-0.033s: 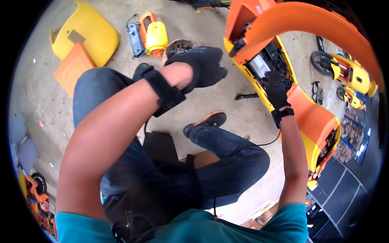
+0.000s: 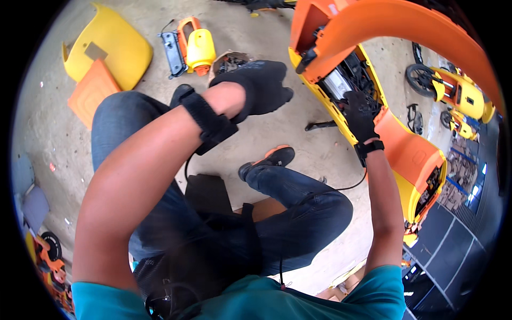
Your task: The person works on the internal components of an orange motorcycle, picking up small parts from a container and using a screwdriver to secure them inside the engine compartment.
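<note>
My right hand (image 2: pixel 361 118), in a black glove, reaches into the open body of a yellow and orange scooter (image 2: pixel 406 143). Its bent fingers are among black wires (image 2: pixel 362 72), just below a silver box-shaped part (image 2: pixel 336 85); the fingertips are hidden. My left hand (image 2: pixel 262 88), also gloved in black, hangs over the floor between my knee and the scooter. Its fingers look curled closed, and what they hold, if anything, does not show. Just behind it stands an open container of small dark parts (image 2: pixel 230 61). Both wrists wear black straps.
A large curved orange panel (image 2: pixel 405 24) arches over the scooter's far end. A black kickstand (image 2: pixel 321 126) juts toward me. On the floor lie a yellow panel (image 2: pixel 128 56), an orange plate (image 2: pixel 93 90) and a yellow-orange part (image 2: pixel 200 50). More yellow scooters (image 2: pixel 463 95) stand at right.
The whole view has shifted slightly. Both hands keep nearly the same places, the right one among the wires and the left one above the floor.
</note>
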Demonstrator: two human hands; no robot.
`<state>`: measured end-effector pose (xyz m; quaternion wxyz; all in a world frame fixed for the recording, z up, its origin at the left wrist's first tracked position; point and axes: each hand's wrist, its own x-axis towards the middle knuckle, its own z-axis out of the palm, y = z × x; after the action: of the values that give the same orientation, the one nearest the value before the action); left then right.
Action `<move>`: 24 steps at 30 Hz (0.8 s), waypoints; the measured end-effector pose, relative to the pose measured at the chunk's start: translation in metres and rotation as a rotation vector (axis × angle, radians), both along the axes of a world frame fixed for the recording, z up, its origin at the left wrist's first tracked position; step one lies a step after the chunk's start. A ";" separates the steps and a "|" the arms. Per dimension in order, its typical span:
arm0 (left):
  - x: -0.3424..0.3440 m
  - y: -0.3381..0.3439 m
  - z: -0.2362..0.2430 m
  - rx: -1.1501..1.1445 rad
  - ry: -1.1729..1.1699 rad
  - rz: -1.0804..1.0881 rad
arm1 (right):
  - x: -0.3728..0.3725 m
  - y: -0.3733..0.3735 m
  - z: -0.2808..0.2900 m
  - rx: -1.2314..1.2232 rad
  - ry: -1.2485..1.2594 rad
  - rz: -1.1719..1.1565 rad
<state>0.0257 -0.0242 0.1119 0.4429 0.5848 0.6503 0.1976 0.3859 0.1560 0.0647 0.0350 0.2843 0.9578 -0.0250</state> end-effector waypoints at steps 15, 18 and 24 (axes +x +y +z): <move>0.003 0.002 0.004 -0.068 -0.139 0.024 | -0.018 -0.017 0.020 -0.041 0.000 -0.168; 0.003 0.002 0.004 -0.061 -0.143 0.023 | -0.018 -0.017 0.022 -0.101 -0.078 -0.171; 0.003 0.001 0.003 -0.024 -0.127 0.031 | -0.028 -0.018 0.022 -0.082 -0.045 -0.248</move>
<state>0.0288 -0.0235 0.1149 0.4870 0.5556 0.6322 0.2334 0.3584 0.1378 0.0866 0.0648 0.3993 0.9124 -0.0619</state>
